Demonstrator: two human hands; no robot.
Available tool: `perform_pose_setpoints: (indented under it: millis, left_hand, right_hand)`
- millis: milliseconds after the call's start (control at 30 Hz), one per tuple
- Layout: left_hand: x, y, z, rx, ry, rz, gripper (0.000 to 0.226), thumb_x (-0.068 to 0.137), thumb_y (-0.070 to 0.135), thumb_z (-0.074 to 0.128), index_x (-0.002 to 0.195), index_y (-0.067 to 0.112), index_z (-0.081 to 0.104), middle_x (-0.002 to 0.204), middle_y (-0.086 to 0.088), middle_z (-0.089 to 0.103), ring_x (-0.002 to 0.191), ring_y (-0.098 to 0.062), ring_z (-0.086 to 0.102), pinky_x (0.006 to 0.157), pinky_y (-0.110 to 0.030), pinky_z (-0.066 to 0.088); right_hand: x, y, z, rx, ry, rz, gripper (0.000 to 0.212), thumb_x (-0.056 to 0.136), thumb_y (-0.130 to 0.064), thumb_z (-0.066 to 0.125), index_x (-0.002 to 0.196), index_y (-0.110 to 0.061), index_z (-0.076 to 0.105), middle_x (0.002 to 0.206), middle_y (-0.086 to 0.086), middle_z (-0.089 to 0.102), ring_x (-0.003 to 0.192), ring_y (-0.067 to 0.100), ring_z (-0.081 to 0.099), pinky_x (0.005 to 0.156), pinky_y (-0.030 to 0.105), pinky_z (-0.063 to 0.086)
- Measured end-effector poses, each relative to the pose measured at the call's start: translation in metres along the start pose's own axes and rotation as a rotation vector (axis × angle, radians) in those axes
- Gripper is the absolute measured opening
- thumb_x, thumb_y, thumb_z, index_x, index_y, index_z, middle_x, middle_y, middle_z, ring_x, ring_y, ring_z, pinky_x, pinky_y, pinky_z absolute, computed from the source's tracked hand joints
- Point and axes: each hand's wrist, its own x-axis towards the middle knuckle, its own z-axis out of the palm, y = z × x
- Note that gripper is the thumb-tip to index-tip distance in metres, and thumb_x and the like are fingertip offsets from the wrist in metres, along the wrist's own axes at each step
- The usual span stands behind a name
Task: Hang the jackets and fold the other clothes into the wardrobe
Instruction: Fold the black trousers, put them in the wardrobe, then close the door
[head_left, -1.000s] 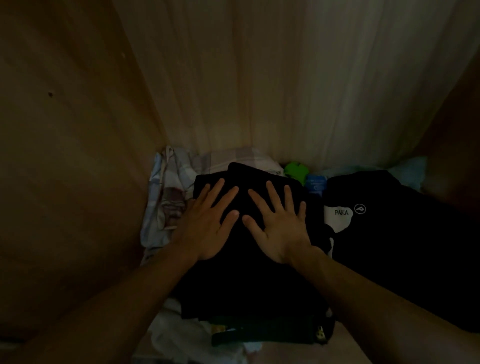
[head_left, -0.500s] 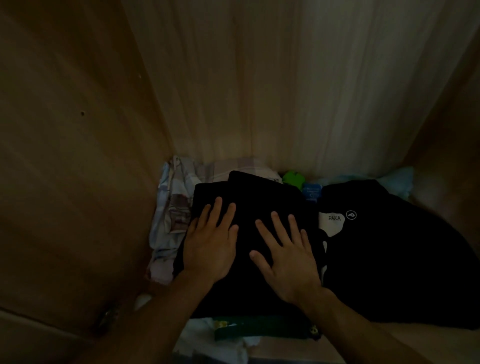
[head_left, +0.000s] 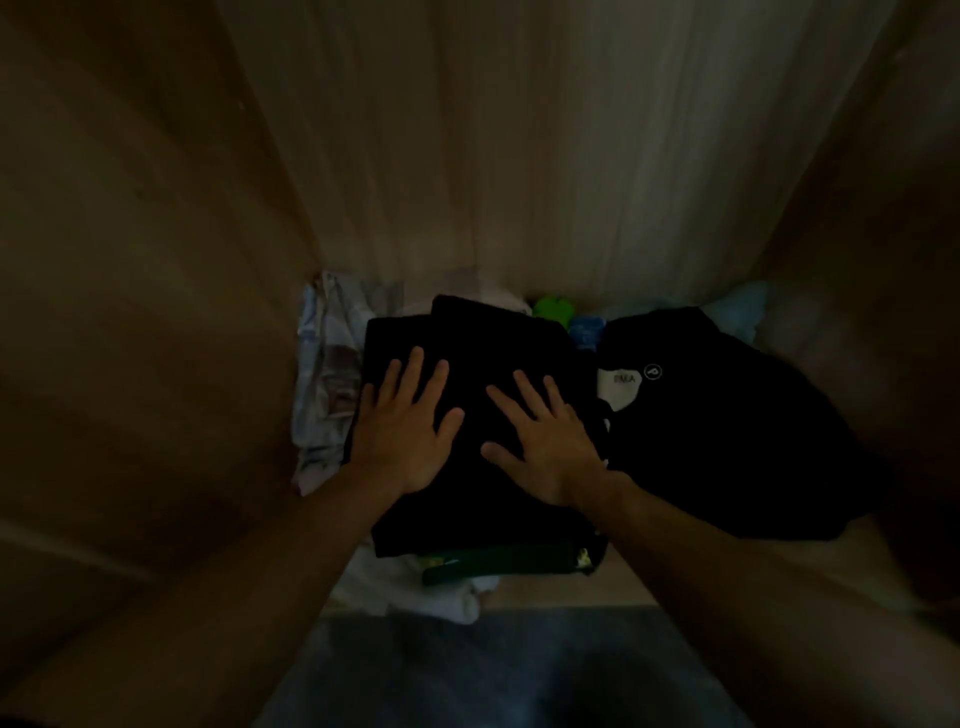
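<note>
A pale cloth lies left of the black pile in the wardrobe. The left hand and right hand press flat on the pile, fingers straight. It looks soft and floppy, so lift it from under both sides.

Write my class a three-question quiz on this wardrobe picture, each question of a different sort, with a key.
1. True or false: the left hand and the right hand both rest flat, fingers straight, on the folded black garment.
2. The black garment with the white label lies: A) left of the hands; B) right of the hands; C) on top of the hands.
3. Fill the gap: the small bright thing by the back wall is ____.
Key: 1 true; 2 B; 3 green.
</note>
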Motion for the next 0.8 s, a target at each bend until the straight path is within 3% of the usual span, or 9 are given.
perform_pose_setpoints:
  millis: [67,133,333,467,600,700,800]
  left_hand:
    - [-0.013,0.009,-0.050,0.023,-0.126,0.027,0.068,0.099,0.064,0.014,0.157,0.034,-0.003,0.166,0.004,-0.007,0.152,-0.020,-0.007,0.121,-0.050,-0.003]
    - [-0.035,0.024,-0.099,-0.009,-0.163,0.032,0.068,0.099,0.064,0.015,0.157,0.033,0.001,0.167,0.004,0.001,0.153,-0.019,-0.004,0.122,-0.049,-0.001]
    - [-0.139,0.076,-0.240,-0.099,-0.186,0.005,0.066,0.096,0.065,0.017,0.156,0.036,0.014,0.165,0.005,0.015,0.152,-0.019,0.004,0.123,-0.045,0.006]
    - [-0.224,0.089,-0.330,-0.199,-0.211,-0.080,0.067,0.097,0.065,0.022,0.156,0.034,0.013,0.163,-0.002,0.022,0.151,-0.022,0.012,0.122,-0.045,0.015]
    - [-0.301,0.102,-0.418,-0.262,-0.130,-0.097,0.073,0.092,0.066,0.023,0.156,0.030,0.023,0.160,-0.005,0.030,0.150,-0.023,0.021,0.120,-0.042,0.024]
    - [-0.349,0.107,-0.484,-0.349,-0.192,-0.143,0.064,0.098,0.058,0.035,0.155,0.033,0.021,0.161,-0.002,0.027,0.149,-0.026,0.020,0.117,-0.045,0.028]
    - [-0.395,0.117,-0.547,-0.353,-0.158,-0.094,0.060,0.099,0.058,0.032,0.153,0.034,0.024,0.160,0.000,0.029,0.145,-0.031,0.024,0.114,-0.050,0.031]
  right_hand:
    - [-0.023,-0.008,-0.053,0.101,-0.084,-0.003,0.076,0.095,-0.061,0.046,0.155,-0.044,0.001,0.166,-0.004,-0.004,0.152,0.029,-0.005,0.119,0.055,0.020]
    - [-0.053,-0.021,-0.102,0.134,-0.046,-0.003,0.073,0.097,-0.058,0.045,0.155,-0.042,0.005,0.166,-0.002,0.005,0.151,0.028,0.004,0.116,0.054,0.026]
    - [-0.165,-0.081,-0.236,0.174,-0.112,0.073,0.064,0.099,-0.058,0.038,0.154,-0.041,0.013,0.165,-0.003,0.011,0.150,0.025,0.012,0.117,0.050,0.027]
    - [-0.251,-0.127,-0.329,0.169,-0.127,0.067,0.062,0.099,-0.055,0.040,0.154,-0.040,0.017,0.163,0.000,0.017,0.148,0.026,0.019,0.113,0.050,0.032]
    - [-0.328,-0.172,-0.415,0.146,-0.111,0.014,0.061,0.099,-0.057,0.038,0.154,-0.039,0.017,0.162,0.001,0.019,0.146,0.026,0.020,0.111,0.047,0.032]
    - [-0.386,-0.202,-0.470,0.070,-0.108,-0.001,0.060,0.100,-0.057,0.036,0.154,-0.039,0.018,0.161,0.001,0.022,0.146,0.026,0.021,0.110,0.048,0.035]
    - [-0.436,-0.232,-0.514,0.049,-0.097,0.023,0.060,0.100,-0.057,0.035,0.154,-0.039,0.018,0.162,0.000,0.019,0.148,0.026,0.017,0.112,0.050,0.033]
